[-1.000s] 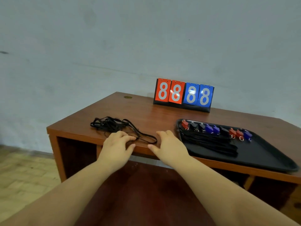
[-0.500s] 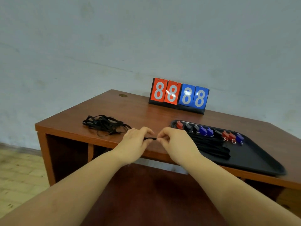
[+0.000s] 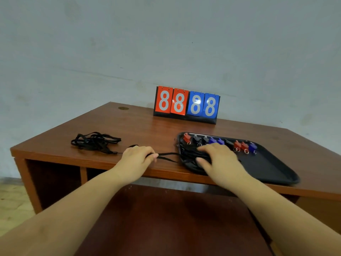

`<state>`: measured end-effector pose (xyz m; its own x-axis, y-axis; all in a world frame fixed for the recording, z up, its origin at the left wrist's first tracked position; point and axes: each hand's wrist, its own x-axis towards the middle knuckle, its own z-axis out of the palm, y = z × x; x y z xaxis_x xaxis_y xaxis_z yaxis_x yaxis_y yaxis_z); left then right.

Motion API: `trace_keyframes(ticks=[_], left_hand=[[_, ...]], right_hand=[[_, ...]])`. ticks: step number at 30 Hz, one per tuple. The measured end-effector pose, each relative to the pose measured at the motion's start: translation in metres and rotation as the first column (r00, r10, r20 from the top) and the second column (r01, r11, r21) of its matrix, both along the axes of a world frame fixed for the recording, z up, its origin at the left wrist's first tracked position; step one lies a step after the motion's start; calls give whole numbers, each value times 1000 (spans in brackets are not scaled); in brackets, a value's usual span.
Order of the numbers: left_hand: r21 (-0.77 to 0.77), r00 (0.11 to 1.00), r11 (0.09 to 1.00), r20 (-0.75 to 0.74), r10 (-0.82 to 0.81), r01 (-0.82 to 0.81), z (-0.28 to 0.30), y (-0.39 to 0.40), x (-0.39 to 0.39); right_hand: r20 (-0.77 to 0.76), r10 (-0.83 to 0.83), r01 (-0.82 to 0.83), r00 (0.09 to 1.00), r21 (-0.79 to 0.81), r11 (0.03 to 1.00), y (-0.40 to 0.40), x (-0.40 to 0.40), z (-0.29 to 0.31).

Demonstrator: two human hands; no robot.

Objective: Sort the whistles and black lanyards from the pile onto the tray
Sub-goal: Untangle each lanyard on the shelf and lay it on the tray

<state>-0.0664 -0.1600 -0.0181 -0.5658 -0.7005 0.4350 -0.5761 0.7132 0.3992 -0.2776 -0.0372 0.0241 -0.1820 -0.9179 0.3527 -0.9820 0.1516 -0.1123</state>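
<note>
Here the left hand (image 3: 137, 158) pinches one black lanyard (image 3: 167, 157) at its fingertips, fingers curled round the strap. From that pinch the strap runs straight to the right, low over the desk (image 3: 140, 130), and ends under the right hand (image 3: 215, 157), which lies with spread, fairly straight fingers pressing on the bundle of lanyards (image 3: 190, 157) at the near left end of the tray (image 3: 273, 165). So the strap's long axis points from the pinch toward the tray, and the right hand is the nearer one to the drop spot. Beyond that hand sits a row of red, black and blue whistles (image 3: 219, 142). Left of the pinch, behind it, lies the remaining pile (image 3: 94, 142), a loose tangle of thin flat straps.
</note>
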Motion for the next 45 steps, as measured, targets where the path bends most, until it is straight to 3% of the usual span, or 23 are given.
trace_keyframes(ticks=[3, 8, 10, 13, 17, 23, 27, 32, 36, 39, 41, 45], left_hand=[[-81, 999, 996, -30, -39, 37, 4, 10, -7], [-129, 996, 991, -67, -52, 43, 11, 14, 0], [-105, 997, 993, -60, -56, 49, 14, 17, 6], [-2, 991, 997, -104, -78, 78, 23, 33, 9], [175, 938, 967, -327, -119, 184, 22, 75, 9], [382, 838, 857, -537, -98, 345, -38, 114, -13], [450, 866, 843, -500, -34, 293, -62, 113, -14], [525, 843, 803, -535, 52, 283, -67, 107, -10], [505, 866, 818, -500, 16, 277, -70, 109, -11], [490, 882, 819, -469, -42, 300, -72, 113, -12], [489, 886, 818, -462, -52, 303, -73, 115, -13], [473, 881, 836, -473, -26, 279, -73, 116, -14]], right_hand=[[-45, 162, -164, 986, -36, 986, -16, 39, -6], [-54, 234, -237, 971, -43, 971, -30, 59, -15], [71, 275, -271, 959, -58, 961, -22, 58, -10], [252, 289, -272, 924, -99, 957, 2, 54, 3], [370, 324, -247, 871, -241, 938, 43, 48, 3], [544, 283, -146, 790, -282, 948, 72, 44, -66], [692, 205, -17, 692, -268, 963, 71, 40, -102], [739, 180, -4, 649, -234, 972, 73, 36, -100], [693, 169, 2, 700, -239, 971, 76, 31, -102], [602, 275, -151, 750, -249, 957, 76, 33, -103], [581, 306, -232, 754, -200, 952, 75, 39, -107], [650, 265, -208, 712, -165, 964, 73, 41, -110]])
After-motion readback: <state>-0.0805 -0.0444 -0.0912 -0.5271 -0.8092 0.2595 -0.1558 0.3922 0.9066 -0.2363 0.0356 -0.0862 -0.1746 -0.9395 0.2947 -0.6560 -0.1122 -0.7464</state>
